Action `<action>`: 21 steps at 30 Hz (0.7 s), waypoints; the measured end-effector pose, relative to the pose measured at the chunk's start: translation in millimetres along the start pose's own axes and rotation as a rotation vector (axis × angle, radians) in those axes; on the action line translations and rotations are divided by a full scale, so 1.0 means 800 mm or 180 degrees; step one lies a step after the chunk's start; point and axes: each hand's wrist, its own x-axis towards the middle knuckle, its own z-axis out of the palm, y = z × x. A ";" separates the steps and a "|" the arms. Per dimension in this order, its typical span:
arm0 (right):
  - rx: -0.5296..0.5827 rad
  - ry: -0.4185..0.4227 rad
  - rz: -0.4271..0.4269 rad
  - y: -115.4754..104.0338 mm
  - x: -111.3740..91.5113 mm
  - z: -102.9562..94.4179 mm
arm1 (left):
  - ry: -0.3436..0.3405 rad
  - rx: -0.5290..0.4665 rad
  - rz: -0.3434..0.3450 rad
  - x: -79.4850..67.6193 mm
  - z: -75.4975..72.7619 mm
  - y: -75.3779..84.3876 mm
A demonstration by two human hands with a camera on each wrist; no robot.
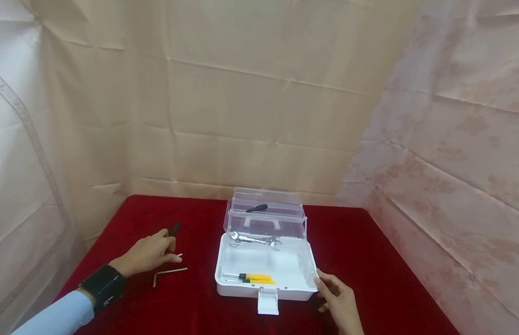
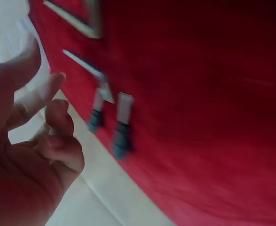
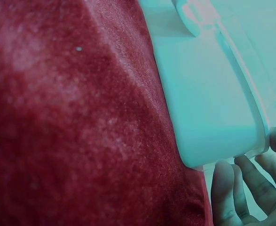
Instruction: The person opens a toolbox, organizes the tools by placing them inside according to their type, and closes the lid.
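My left hand [image 1: 152,251] hovers over the left of the table, fingers loosely bent with nothing between them. Under and beside it lie an L-shaped hex key [image 1: 169,271], a second hex key [image 2: 83,62] and two small dark-handled screwdrivers [image 2: 122,134] [image 2: 96,117]. My right hand [image 1: 339,298] grips the front right corner of a white toolbox [image 1: 242,292], thumb at the rim and fingers against the outer side. Two yellow-handled screwdrivers [image 1: 259,277] [image 1: 261,282] lie inside near the front, and a wrench [image 1: 255,239] lies across the back.
The toolbox's clear lid and tray [image 1: 267,225] stand raised at the back, with a black-handled screwdriver [image 1: 259,208] on the tray. A white latch [image 1: 268,302] hangs down in front. Red cloth [image 1: 368,260] covers the table, and curtains [image 1: 251,102] surround it.
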 end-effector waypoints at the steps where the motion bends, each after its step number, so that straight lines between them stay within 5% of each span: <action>1: -0.0014 0.0000 0.0010 0.000 0.000 0.000 | -0.0054 -0.0048 -0.0031 -0.010 0.000 -0.006; 7: -0.0076 -0.0007 0.0016 -0.002 0.002 0.000 | -0.0299 -0.0267 -0.0125 -0.039 0.006 -0.017; 10: -0.0087 -0.0036 -0.0020 -0.002 0.003 -0.001 | -0.0269 -0.0273 -0.0192 -0.038 0.009 -0.012; 17: -0.0073 -0.0060 -0.0061 0.000 0.003 0.000 | 0.0043 -0.0066 -0.0818 -0.025 0.021 -0.010; 21: -0.0114 -0.0068 -0.0044 -0.001 0.003 -0.002 | 0.0032 -0.0069 -0.0962 -0.020 0.026 -0.014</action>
